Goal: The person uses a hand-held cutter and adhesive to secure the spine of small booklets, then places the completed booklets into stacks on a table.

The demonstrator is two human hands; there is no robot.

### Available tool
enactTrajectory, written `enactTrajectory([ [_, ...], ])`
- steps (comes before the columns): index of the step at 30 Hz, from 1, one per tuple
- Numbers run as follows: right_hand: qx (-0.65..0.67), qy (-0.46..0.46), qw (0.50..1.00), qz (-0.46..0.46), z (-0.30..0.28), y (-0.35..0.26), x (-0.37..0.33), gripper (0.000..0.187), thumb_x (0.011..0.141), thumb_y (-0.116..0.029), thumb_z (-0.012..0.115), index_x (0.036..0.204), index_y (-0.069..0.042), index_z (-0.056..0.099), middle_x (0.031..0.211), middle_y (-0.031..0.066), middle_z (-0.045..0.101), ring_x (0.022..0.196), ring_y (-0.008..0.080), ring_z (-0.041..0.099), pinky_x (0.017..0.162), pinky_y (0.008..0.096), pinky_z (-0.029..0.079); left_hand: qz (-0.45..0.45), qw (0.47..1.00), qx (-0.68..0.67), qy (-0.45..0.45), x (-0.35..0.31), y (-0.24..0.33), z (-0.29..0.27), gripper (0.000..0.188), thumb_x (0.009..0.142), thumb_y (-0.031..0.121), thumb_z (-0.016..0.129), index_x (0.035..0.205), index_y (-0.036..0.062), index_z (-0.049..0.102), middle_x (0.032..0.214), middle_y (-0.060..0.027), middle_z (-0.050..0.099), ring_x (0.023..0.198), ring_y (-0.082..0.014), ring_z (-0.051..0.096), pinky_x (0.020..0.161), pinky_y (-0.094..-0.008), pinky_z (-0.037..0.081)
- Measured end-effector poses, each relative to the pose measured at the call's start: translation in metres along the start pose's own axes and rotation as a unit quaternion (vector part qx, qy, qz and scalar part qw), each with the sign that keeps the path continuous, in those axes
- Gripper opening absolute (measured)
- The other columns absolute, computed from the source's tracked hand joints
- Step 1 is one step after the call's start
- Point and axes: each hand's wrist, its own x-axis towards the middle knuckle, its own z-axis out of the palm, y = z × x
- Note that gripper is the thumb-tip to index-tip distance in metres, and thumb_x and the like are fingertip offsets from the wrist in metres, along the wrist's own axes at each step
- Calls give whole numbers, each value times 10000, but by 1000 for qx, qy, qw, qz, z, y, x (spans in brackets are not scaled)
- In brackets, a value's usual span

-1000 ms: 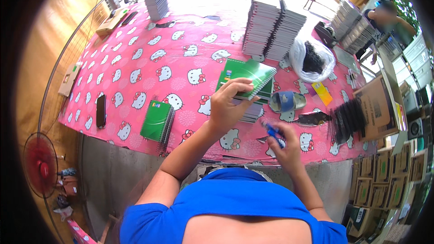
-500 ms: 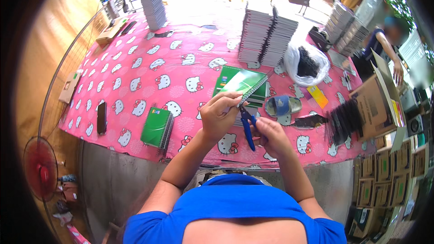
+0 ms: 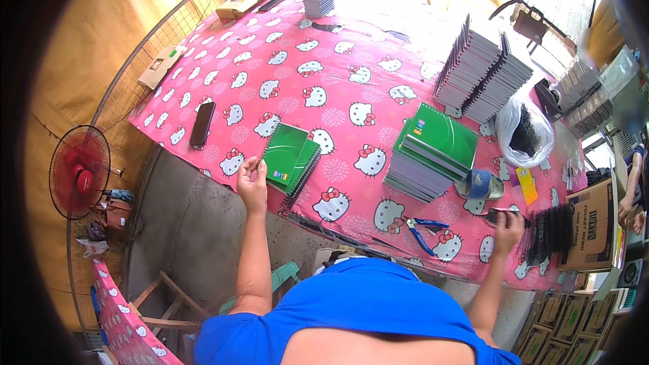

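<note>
Your L hand (image 3: 252, 184) pinches green spiral notebook (image 3: 283, 152), 11 o'clock; prob. stacking. R hand (image 3: 507, 232), 2 o'clock: grip can't tell. Next req. square, release.

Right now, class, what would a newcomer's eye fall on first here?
Probably the pink cat-print tablecloth spread across the picture's middle, then the stack of green spiral notebooks right of centre. Blue-handled pliers lie open near the cloth's front edge, left of the right hand.
</note>
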Motion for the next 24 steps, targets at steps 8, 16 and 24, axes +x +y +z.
enactTrajectory([
  [8, -164, -187, 935, 252, 4, 143, 3, 333, 774, -312, 721, 1033, -131, 618, 1109, 114, 569, 1042, 329, 556, 794, 464, 492, -9, 990, 102, -92, 9, 9, 3, 266, 830, 108, 690, 1062, -21, 672, 1079, -114, 666, 985, -170, 619, 877, -291, 470],
  [16, -232, -139, 930, 247, -22, 120, 24, 317, 749, -272, 740, 924, -40, 614, 933, 197, 631, 888, 375, 624, 787, 467, 505, 152, 915, 3, -374, 16, 188, 161, 336, 857, 172, 656, 1136, -12, 628, 1124, -141, 651, 1048, -214, 603, 928, -326, 443],
  [24, -102, -123, 959, 235, -40, 119, 42, 256, 699, -26, 587, 951, 16, 582, 966, 251, 579, 935, 407, 575, 836, 447, 456, 213, 630, 293, -687, -24, 226, 337, 271, 826, 245, 672, 988, 29, 698, 853, -117, 690, 776, -208, 653, 731, -336, 497],
])
